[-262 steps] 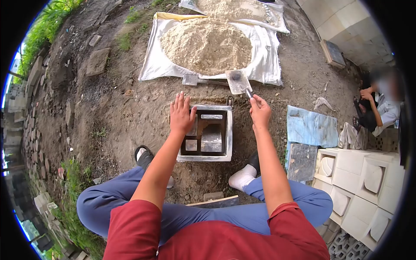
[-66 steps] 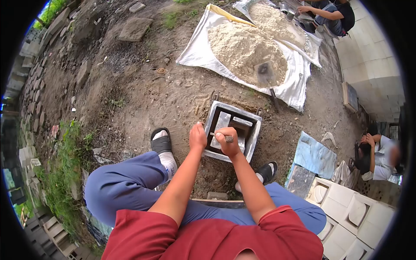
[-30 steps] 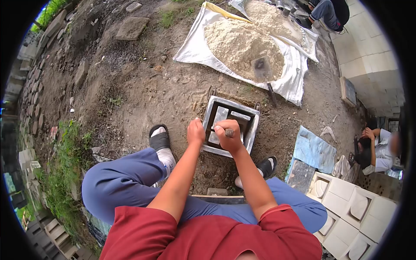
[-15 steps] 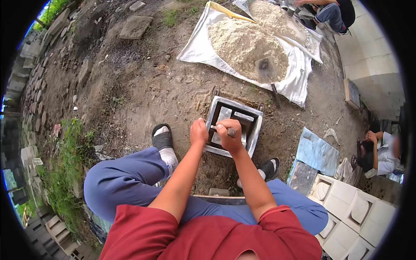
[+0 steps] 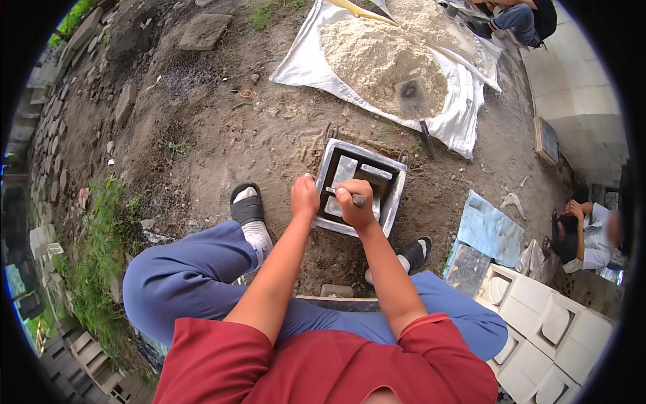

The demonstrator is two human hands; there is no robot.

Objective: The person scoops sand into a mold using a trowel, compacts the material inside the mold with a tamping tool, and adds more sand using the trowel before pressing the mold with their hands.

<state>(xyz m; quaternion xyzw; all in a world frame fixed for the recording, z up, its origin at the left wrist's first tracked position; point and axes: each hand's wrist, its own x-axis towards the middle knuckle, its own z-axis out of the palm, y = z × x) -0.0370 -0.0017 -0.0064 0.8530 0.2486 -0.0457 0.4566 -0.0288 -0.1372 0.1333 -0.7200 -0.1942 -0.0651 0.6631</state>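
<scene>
A square metal mould (image 5: 397, 202) stands on the dirt between my feet, with raised metal blocks (image 5: 345, 172) inside its dark hollow. Over its inner part, my right hand (image 5: 354, 202) is closed round a short tool with a dark rounded handle (image 5: 361, 200); a thin end of it shows left of the fist. My left hand (image 5: 305, 195) is curled closed beside the mould's left wall. What lies inside those left fingers is hidden, and I cannot tell whether they touch the rim.
Beyond the mould, a pale powder heap (image 5: 377, 57) lies on a white sheet (image 5: 296, 71) with a flat shovel (image 5: 412, 97). Cream-coloured cast blocks (image 5: 531, 303) and a blue sheet (image 5: 491, 229) are at right. One person (image 5: 595, 232) sits far right, another (image 5: 518, 20) at top right.
The view has shifted slightly, so the ground and mould sit a little higher in it. Both hands stay closed by the mould, and the right one keeps its grip on the tool.
</scene>
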